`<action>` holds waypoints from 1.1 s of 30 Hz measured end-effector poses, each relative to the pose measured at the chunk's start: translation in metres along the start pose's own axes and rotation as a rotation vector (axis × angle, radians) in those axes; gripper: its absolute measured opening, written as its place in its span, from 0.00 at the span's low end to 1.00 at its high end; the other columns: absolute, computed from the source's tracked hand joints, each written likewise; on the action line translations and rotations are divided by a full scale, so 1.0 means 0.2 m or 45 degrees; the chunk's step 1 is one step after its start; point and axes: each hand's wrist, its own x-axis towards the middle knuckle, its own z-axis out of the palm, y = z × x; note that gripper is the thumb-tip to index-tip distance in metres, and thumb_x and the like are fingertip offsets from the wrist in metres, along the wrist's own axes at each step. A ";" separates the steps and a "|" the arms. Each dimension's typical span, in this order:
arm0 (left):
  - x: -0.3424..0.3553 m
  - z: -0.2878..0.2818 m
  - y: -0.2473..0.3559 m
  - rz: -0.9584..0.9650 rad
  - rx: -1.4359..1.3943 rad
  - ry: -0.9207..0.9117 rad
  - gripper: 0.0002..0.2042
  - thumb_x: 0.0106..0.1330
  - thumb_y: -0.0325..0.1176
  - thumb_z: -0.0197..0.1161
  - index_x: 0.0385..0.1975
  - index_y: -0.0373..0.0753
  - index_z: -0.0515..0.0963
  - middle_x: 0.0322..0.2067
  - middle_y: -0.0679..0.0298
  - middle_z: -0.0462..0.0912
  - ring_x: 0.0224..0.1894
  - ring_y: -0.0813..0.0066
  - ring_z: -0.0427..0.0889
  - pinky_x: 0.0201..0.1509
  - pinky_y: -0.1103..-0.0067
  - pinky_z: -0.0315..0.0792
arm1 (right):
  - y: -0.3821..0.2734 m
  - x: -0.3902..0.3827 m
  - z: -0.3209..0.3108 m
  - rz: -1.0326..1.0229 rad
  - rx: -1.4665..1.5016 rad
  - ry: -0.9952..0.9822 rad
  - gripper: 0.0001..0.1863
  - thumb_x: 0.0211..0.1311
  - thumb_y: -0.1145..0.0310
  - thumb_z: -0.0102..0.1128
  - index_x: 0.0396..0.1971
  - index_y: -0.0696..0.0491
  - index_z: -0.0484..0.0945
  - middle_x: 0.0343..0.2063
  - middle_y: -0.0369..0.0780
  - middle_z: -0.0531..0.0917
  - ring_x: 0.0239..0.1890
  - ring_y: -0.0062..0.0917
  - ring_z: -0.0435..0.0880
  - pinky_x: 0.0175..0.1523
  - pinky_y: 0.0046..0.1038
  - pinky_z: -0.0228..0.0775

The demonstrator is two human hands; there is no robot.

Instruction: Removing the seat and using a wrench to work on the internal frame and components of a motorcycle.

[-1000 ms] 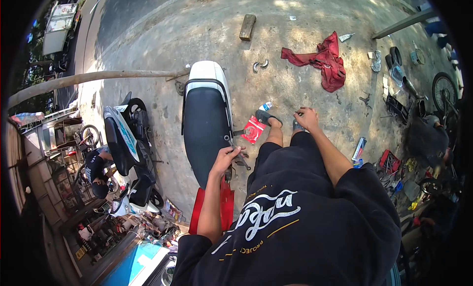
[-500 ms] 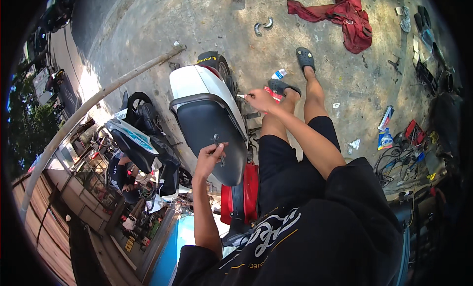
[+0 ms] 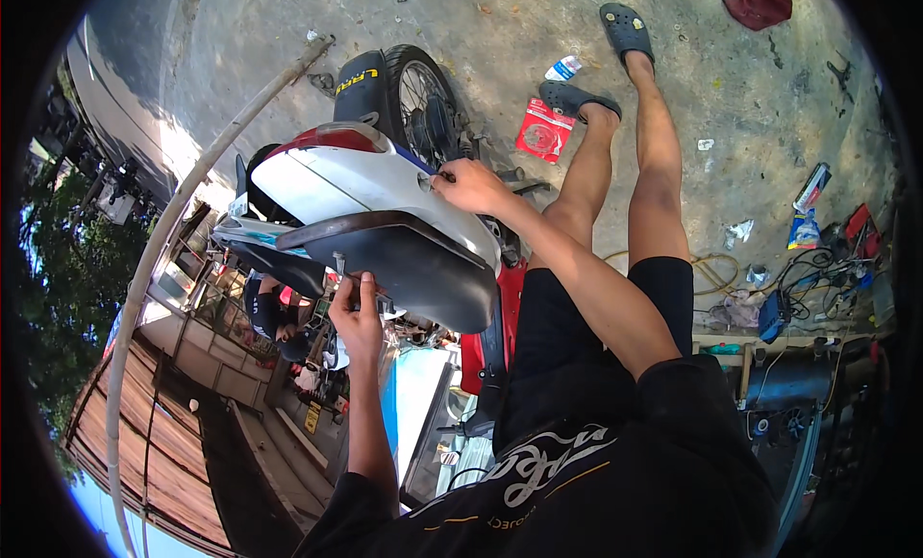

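A motorcycle stands before me with a white tail panel (image 3: 322,183), a red tail light and a black seat (image 3: 423,270). My right hand (image 3: 471,186) is at the side of the tail panel, its fingers pinched on a small piece that looks like a key, mostly hidden, against a round silver fitting (image 3: 424,182). Left of the seat, my left hand (image 3: 358,320) is closed around a slim metal wrench. Its silver head (image 3: 338,261) sticks up past the thumb; the rest is partly covered by the fingers.
A long pole (image 3: 178,212) slants along the left side. A red flat package (image 3: 544,131) and a small white-and-blue packet (image 3: 563,69) lie by my sandals. Tangled cables (image 3: 812,287) lie at the right. Beyond the motorcycle a person (image 3: 272,313) bends near another motorcycle.
My view has shifted, and the motorcycle's tail appears larger. My right hand has come up against the side panel with the small piece. My left hand, still holding the wrench, is now left of the seat.
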 end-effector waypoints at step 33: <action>0.24 -0.07 0.15 -0.016 0.468 -0.222 0.31 0.64 0.26 0.59 0.67 0.37 0.57 0.18 0.68 0.73 0.26 0.83 0.77 0.31 0.86 0.69 | 0.05 0.24 0.02 0.656 1.226 -0.814 0.13 0.62 0.64 0.49 0.25 0.58 0.75 0.08 0.26 0.55 0.10 0.11 0.48 0.15 0.20 0.38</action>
